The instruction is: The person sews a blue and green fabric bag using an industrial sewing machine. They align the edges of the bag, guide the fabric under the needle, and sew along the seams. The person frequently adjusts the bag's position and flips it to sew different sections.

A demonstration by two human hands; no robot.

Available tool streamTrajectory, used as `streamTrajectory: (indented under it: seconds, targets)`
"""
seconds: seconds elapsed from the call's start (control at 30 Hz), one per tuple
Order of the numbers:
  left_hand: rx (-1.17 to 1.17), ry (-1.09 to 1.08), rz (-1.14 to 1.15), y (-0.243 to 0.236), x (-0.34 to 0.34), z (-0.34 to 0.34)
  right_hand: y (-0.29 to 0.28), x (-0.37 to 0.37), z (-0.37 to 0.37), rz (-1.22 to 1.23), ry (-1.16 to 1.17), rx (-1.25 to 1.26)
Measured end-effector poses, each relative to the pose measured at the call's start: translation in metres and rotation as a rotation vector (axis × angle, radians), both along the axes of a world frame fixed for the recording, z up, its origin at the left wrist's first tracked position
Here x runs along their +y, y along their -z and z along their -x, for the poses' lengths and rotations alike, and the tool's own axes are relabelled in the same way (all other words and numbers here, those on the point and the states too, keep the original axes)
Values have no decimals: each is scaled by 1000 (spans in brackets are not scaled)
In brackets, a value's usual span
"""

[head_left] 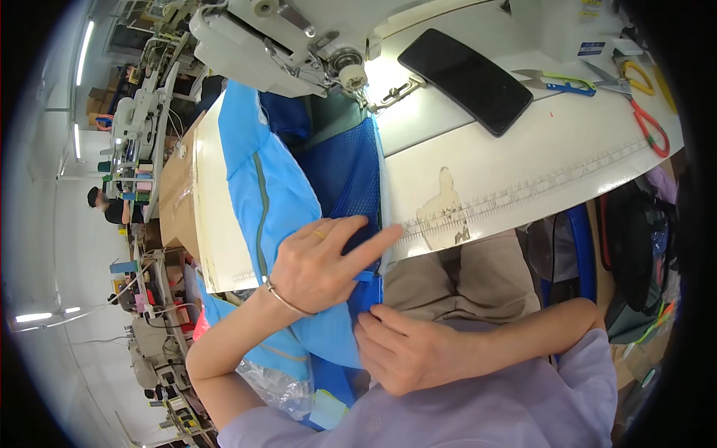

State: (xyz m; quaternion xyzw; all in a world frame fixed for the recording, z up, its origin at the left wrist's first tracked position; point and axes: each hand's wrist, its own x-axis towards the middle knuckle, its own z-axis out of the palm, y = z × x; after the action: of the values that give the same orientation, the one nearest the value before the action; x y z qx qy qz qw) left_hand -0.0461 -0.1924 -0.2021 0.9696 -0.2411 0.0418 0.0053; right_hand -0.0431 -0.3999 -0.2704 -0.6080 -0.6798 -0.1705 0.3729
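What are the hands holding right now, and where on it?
The blue garment: left hand presses flat on it at the table edge, right hand pinches its lower edge.

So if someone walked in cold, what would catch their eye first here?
Probably the bright blue garment, draped over the table edge at centre, running up under the sewing machine at the top. Next, the two hands on it: the left hand pressing flat, the right hand pinching the fabric below. A black phone lies at upper right.
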Motion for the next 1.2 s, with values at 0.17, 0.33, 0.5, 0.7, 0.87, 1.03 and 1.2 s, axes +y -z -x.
streamTrajectory:
  seconds: [0.17,0.33,0.5,0.7,0.87,1.03,1.2]
  targets:
    - [-2,41,-30,0,-1,-1,-4,2,-5,6,-8,1]
    - [-85,45,91,1,11,4,8,-6,-17,-236,-28,500]
    - [-105,23,114,0,10,4,24,-8,-28,32,172,1126]
    - [-112,30,127,-1,12,5,16,10,-46,193,211,687]
    - [-29,-102,201,4,7,7,26,8,-46,98,234,436]
    - [32,-75,100,16,10,9,36,0,-49,-59,284,189]
    - [20,-32,75,25,10,10,39,-8,-56,-65,276,64]
